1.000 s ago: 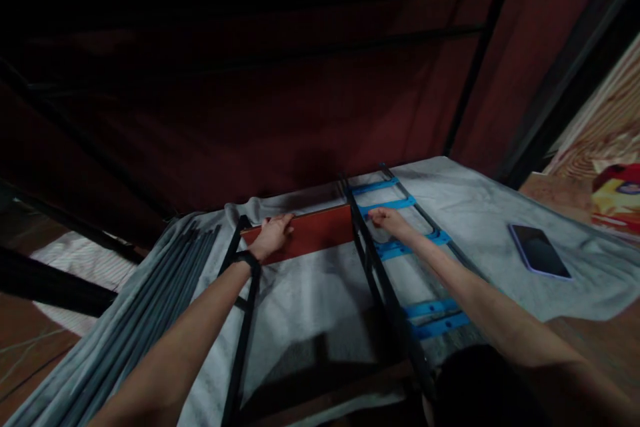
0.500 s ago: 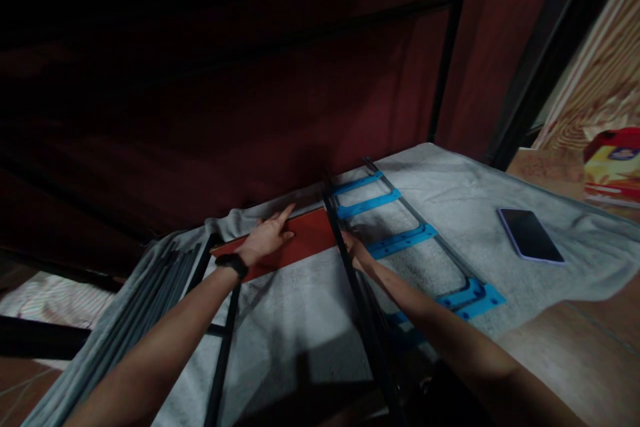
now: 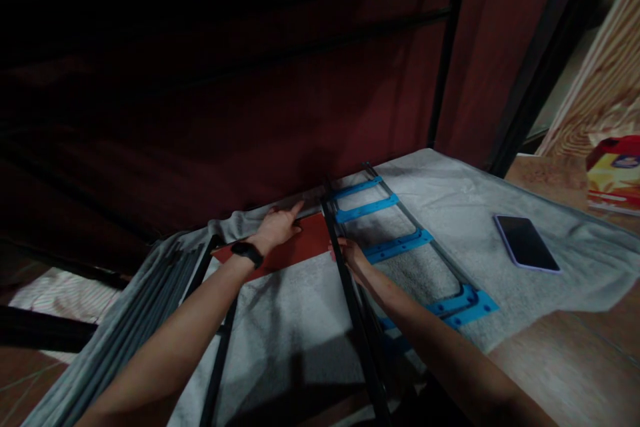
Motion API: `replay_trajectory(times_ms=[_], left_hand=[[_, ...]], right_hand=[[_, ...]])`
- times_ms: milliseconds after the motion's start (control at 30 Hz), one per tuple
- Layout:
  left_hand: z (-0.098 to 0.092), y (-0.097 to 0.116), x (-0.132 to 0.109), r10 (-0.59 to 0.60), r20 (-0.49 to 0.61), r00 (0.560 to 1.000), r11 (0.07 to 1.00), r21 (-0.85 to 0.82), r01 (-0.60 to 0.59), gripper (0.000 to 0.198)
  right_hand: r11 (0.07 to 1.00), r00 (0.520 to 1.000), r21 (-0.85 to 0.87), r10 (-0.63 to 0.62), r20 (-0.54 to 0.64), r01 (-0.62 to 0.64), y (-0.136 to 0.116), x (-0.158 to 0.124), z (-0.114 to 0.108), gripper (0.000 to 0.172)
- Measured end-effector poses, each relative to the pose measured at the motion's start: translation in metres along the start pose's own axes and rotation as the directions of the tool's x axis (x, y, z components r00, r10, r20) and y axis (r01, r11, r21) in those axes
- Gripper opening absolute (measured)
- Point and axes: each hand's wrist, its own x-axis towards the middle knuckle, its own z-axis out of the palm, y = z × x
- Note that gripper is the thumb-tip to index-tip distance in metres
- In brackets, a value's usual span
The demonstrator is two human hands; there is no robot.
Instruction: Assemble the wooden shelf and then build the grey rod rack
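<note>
Where the light thins toward the top of the view, a broad dark red panel [image 3: 280, 113] stands behind everything, crossed by black bars [image 3: 440, 80]. Brownish tiled floor [image 3: 565, 360] shows at the lower right and in the left corner. Over much of the middle spreads a grey cloth [image 3: 450, 227], rumpled along its far edge near the panel and darkened by shadow at the near end. At the right edge leans a wood-grained surface [image 3: 600, 87]; at the far left, a pale striped fabric [image 3: 65, 293] lies on the floor.

On the cloth sits a black frame [image 3: 357, 320] with two long rails. Just right of it lies a rack with blue crosspieces [image 3: 397, 245], and to its left a bundle of grey tubes [image 3: 145, 307] runs toward the viewer. A red-orange board [image 3: 311, 235] spans the frame's far end, between the rails. Beyond the cloth, at the right, stands a red and yellow package [image 3: 617, 173].

The left hand [image 3: 277, 227] rests on the board, forefinger outstretched, grasping nothing. The right hand [image 3: 349, 252] has its fingers about the right rail, beside the board's end; how tightly they close cannot be told. A phone [image 3: 527, 243] lies on the cloth, well apart. Smallest is the black wristband [image 3: 247, 253] on the left wrist.
</note>
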Motion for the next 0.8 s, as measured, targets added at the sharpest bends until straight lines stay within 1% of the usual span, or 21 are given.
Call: replay_trajectory(times_ms=[33, 67, 100, 167, 233, 300, 400, 467, 567, 633, 700, 800], left_hand=[[0.001, 0.009, -0.002, 0.005, -0.029, 1.0, 1.0, 0.01, -0.005, 0.08], [0.003, 0.017, -0.004, 0.018, -0.054, 0.998, 1.0, 0.004, -0.018, 0.084], [0.004, 0.024, -0.005, 0.034, -0.078, 0.996, 0.999, -0.006, -0.034, 0.087], [0.007, 0.035, -0.006, 0.065, -0.105, 0.992, 0.998, 0.002, -0.065, 0.091], [0.008, 0.041, -0.005, 0.097, -0.109, 0.989, 0.995, 0.02, -0.095, 0.09], [0.01, 0.044, -0.003, 0.148, -0.101, 0.984, 0.989, 0.014, -0.147, 0.086], [0.015, 0.047, 0.0, 0.215, -0.074, 0.974, 0.976, -0.016, -0.217, 0.077], [0.019, 0.047, 0.003, 0.223, -0.068, 0.972, 0.973, -0.041, -0.226, 0.068], [0.022, 0.044, 0.008, 0.238, -0.087, 0.967, 0.965, -0.091, -0.245, 0.056], [0.023, 0.043, 0.009, 0.254, -0.091, 0.963, 0.958, -0.114, -0.264, 0.051], [0.024, 0.043, 0.009, 0.262, -0.087, 0.961, 0.954, -0.128, -0.272, 0.048], [0.023, 0.045, 0.008, 0.258, -0.094, 0.962, 0.95, -0.155, -0.27, 0.043]], right_hand=[[0.985, 0.994, 0.157, 0.081, -0.068, -0.07, 0.002, -0.002, 0.002, 0.041], [0.937, 0.978, 0.33, 0.168, -0.127, -0.118, 0.004, -0.004, 0.004, 0.041], [0.864, 0.957, 0.485, 0.239, -0.163, -0.133, 0.005, -0.006, 0.006, 0.04], [0.724, 0.938, 0.684, 0.291, -0.189, -0.088, 0.005, -0.009, 0.008, 0.038], [0.626, 0.931, 0.778, 0.307, -0.196, -0.043, 0.004, -0.01, 0.012, 0.039], [0.592, 0.921, 0.805, 0.333, -0.202, -0.037, 0.001, -0.009, 0.016, 0.04], [0.627, 0.896, 0.778, 0.37, -0.246, -0.045, -0.002, -0.007, 0.021, 0.034], [0.664, 0.884, 0.746, 0.377, -0.275, -0.051, -0.003, -0.006, 0.023, 0.031], [0.709, 0.883, 0.703, 0.362, -0.299, -0.053, -0.002, -0.005, 0.023, 0.03], [0.727, 0.882, 0.684, 0.359, -0.305, -0.059, -0.001, -0.004, 0.023, 0.028], [0.728, 0.876, 0.683, 0.37, -0.308, -0.067, -0.001, -0.003, 0.023, 0.026], [0.705, 0.865, 0.706, 0.39, -0.315, -0.061, -0.001, -0.003, 0.026, 0.023]])
